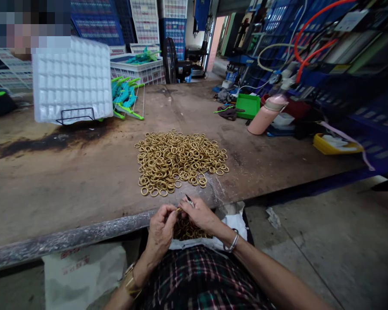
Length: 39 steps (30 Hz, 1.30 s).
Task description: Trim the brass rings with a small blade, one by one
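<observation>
Between the fingertips of my left hand (162, 227) is a small brass-coloured ring (179, 209), mostly covered by the fingers. Meeting it from the right, my right hand (200, 215) is closed around a small pointed blade (189, 200), whose dark tip sticks up above the fingers; its handle is hidden. Both hands are close together just off the table's front edge. Below them, a white sack (236, 223) lies open at my lap with many similar rings (190, 231) in it. Beyond the hands, a wide pile of brass-coloured rings (181, 159) covers part of the tabletop.
The worn wooden table (84, 185) has a wrapped front edge. A white compartment tray (73, 82) stands at the left, beside teal-green plastic pieces (126, 95). To the right are a green tray (248, 106), a pink bottle (267, 115) and a yellow tray (338, 145).
</observation>
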Motion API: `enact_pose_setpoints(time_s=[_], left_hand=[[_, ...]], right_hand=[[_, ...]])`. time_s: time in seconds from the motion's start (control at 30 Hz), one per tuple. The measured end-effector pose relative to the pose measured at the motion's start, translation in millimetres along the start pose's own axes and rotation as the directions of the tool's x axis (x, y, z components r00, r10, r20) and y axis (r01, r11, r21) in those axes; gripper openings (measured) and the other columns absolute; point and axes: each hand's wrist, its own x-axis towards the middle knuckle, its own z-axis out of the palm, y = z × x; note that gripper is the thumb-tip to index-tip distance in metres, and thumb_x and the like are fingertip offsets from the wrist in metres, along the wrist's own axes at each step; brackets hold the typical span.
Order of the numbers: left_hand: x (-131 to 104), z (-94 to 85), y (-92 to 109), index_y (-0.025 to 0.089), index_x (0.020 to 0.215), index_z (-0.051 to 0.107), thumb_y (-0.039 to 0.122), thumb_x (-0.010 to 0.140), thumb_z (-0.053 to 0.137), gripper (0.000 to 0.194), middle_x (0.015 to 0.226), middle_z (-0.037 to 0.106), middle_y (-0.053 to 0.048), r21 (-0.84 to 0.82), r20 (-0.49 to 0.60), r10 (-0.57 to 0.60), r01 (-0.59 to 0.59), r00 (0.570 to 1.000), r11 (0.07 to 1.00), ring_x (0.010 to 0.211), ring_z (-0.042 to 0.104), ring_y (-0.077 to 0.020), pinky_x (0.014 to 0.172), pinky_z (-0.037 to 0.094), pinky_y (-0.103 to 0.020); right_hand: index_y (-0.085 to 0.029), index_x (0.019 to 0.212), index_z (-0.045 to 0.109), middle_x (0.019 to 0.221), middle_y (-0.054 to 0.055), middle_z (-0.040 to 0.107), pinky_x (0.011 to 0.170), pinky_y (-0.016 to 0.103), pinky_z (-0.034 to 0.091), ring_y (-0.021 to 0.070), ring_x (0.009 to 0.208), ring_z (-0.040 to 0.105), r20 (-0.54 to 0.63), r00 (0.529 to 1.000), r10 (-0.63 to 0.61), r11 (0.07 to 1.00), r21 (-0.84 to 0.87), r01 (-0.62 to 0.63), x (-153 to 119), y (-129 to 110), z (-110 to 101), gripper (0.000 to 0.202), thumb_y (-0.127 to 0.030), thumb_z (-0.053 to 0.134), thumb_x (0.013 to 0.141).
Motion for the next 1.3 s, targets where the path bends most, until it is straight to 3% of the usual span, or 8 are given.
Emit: enact_pose_setpoints(time_s=[0.07, 0.2, 0.37, 0.53, 0.67, 0.8, 1.1, 1.3], left_hand=[[-0.5, 2.0, 1.9, 0.017, 0.073, 0.056, 0.035, 0.079, 0.052, 0.019, 0.061, 0.052, 0.003, -0.043, 0.004, -0.06, 0.06, 0.998, 0.997, 0.055, 0.044, -0.0096, 0.054, 0.035, -0.021], [-3.2, 4.7, 4.7, 0.017, 0.068, 0.051, 0.045, 0.078, 0.052, 0.03, 0.05, 0.041, 0.007, -0.184, 0.132, -0.24, 0.262, 0.962, 0.947, 0.041, 0.03, -0.0053, 0.041, 0.024, -0.019], [-8.3, 6.1, 4.2, 0.017, 0.071, 0.048, 0.044, 0.079, 0.053, 0.029, 0.054, 0.042, 0.007, -0.391, 0.233, -0.288, 0.361, 0.929, 0.847, 0.039, 0.022, -0.0023, 0.038, 0.015, -0.018], [-11.7, 6.9, 3.0, 0.017, 0.077, 0.049, 0.041, 0.08, 0.053, 0.024, 0.06, 0.045, 0.006, -0.46, 0.214, -0.282, 0.352, 0.935, 0.815, 0.04, 0.023, -0.0019, 0.039, 0.014, -0.018], [-11.3, 7.5, 1.9, 0.016, 0.074, 0.049, 0.041, 0.08, 0.054, 0.026, 0.055, 0.042, 0.007, -0.446, 0.18, -0.279, 0.331, 0.943, 0.832, 0.041, 0.024, -0.0027, 0.039, 0.014, -0.018], [-10.7, 8.3, 4.0, 0.016, 0.071, 0.049, 0.044, 0.079, 0.053, 0.03, 0.046, 0.032, 0.009, -0.397, 0.161, -0.258, 0.302, 0.953, 0.867, 0.039, 0.021, -0.0037, 0.039, 0.015, -0.018], [-10.6, 8.5, 3.7, 0.017, 0.066, 0.048, 0.047, 0.078, 0.053, 0.033, 0.047, 0.033, 0.009, -0.287, 0.103, -0.215, 0.236, 0.971, 0.928, 0.04, 0.023, -0.0045, 0.04, 0.019, -0.018], [-24.6, 6.4, 15.9, 0.017, 0.064, 0.05, 0.045, 0.078, 0.054, 0.031, 0.051, 0.042, 0.005, -0.231, 0.137, -0.187, 0.215, 0.973, 0.949, 0.042, 0.028, -0.0049, 0.041, 0.021, -0.019]], right_hand=[[-0.016, 0.064, 0.049, 0.055, -0.005, 0.046, 0.05, 0.019, 0.03, 0.0072, 0.052, 0.038, -0.027, 0.995, -0.1, 0.991, -0.097, 0.097, -0.8, -0.1, 0.0, 0.027, -0.036, 0.044, 0.082], [-0.016, 0.064, 0.049, 0.054, -0.006, 0.043, 0.051, 0.02, 0.028, 0.0077, 0.052, 0.036, -0.043, 0.991, -0.128, 0.972, -0.201, 0.117, -2.4, -1.3, 0.8, 0.023, -0.031, 0.044, 0.081], [-0.016, 0.063, 0.049, 0.056, -0.005, 0.047, 0.052, 0.02, 0.03, 0.0079, 0.053, 0.04, -0.015, 0.989, -0.149, 0.973, -0.183, 0.144, -1.2, 1.7, 1.0, 0.027, -0.03, 0.04, 0.084], [-0.016, 0.069, 0.052, 0.059, -0.002, 0.053, 0.054, 0.021, 0.03, 0.0093, 0.054, 0.044, -0.065, 0.977, -0.205, 0.913, -0.373, 0.167, -2.8, 7.5, -2.5, 0.023, -0.023, 0.037, 0.085], [-0.017, 0.074, 0.055, 0.062, -0.001, 0.056, 0.054, 0.022, 0.027, 0.0109, 0.055, 0.046, 0.061, 0.965, -0.255, 0.723, -0.651, 0.232, -9.7, 11.4, -3.3, 0.013, -0.014, 0.043, 0.078], [-0.017, 0.085, 0.057, 0.075, 0.003, 0.062, 0.06, 0.023, 0.03, 0.0141, 0.067, 0.053, 0.138, 0.969, -0.204, 0.6, -0.764, 0.235, -12.3, 12.5, -1.3, 0.019, -0.01, 0.044, 0.072], [-0.015, 0.094, 0.056, 0.085, 0.008, 0.065, 0.063, 0.024, 0.033, 0.0168, 0.076, 0.059, 0.174, 0.98, -0.097, 0.566, -0.8, 0.198, -12.1, 4.1, -0.7, 0.026, -0.011, 0.04, 0.074], [-0.013, 0.094, 0.055, 0.08, 0.011, 0.066, 0.058, 0.025, 0.033, 0.0181, 0.067, 0.06, 0.083, 0.993, -0.085, 0.51, -0.852, 0.115, -6.3, -3.1, -4.1, 0.025, -0.009, 0.037, 0.076]])
